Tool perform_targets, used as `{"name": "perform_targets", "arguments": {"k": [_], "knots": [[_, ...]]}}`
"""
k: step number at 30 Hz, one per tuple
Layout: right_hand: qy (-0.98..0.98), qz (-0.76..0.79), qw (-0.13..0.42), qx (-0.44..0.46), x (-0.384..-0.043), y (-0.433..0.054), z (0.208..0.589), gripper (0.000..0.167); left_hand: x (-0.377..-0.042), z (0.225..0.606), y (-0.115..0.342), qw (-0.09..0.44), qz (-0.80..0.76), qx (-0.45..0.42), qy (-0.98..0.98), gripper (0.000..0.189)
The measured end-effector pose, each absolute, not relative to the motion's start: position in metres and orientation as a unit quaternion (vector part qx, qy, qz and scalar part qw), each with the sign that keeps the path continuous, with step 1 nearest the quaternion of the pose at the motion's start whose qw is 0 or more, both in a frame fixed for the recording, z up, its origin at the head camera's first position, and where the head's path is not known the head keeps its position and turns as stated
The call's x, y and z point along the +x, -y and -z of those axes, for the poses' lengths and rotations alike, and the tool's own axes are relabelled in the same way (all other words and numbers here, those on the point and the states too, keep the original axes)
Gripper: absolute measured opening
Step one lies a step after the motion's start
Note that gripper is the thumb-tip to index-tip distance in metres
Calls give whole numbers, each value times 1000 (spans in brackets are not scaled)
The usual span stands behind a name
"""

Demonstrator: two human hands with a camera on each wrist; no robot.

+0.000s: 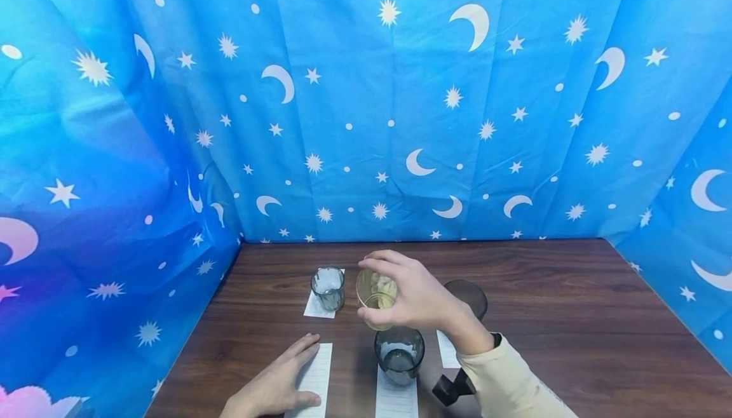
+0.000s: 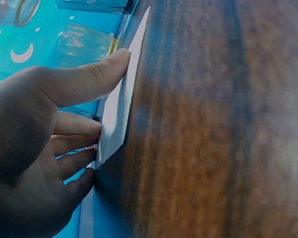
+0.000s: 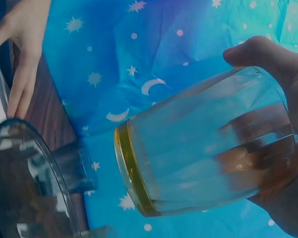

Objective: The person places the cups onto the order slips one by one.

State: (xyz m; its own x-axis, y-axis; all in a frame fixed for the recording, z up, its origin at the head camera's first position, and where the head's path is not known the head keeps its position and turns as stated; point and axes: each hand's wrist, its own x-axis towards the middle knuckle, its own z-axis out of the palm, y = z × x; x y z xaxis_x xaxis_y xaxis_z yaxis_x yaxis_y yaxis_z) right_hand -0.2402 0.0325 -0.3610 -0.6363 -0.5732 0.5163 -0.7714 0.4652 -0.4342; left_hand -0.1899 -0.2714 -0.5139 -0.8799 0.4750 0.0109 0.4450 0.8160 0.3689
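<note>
My right hand [image 1: 408,291] holds a yellow-tinted glass tumbler [image 3: 203,148] from above, with thumb and fingers spread around its upper end. The glass is raised off the table, its thick yellowish bottom away from the palm. Just in front of that hand, a grey glass [image 1: 399,357] stands on a paper slip [image 1: 396,402]. My left hand [image 1: 280,377] rests at another paper slip [image 1: 316,373], thumb and fingertips touching it, fingers extended. In the left wrist view, a second yellow-bottomed glass [image 2: 84,47] stands farther back; the held tumbler and right hand mostly cover it in the head view.
Another grey glass [image 1: 328,288] stands on a paper slip [image 1: 320,307] at the back left. Behind the right forearm is a dark round glass item [image 1: 471,297], with a paper slip [image 1: 448,349] near it. A blue patterned curtain [image 1: 366,119] encloses the wooden table [image 1: 549,303].
</note>
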Motion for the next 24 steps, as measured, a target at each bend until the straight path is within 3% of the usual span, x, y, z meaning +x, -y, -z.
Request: {"name": "perform_targets", "arguments": {"k": [15, 24], "knots": [[843, -304, 112, 431, -232, 3, 368, 68, -189, 512, 270, 62, -182, 233, -953, 91], [823, -314, 121, 457, -231, 26, 377, 65, -189, 513, 271, 58, -179, 232, -954, 93]]}}
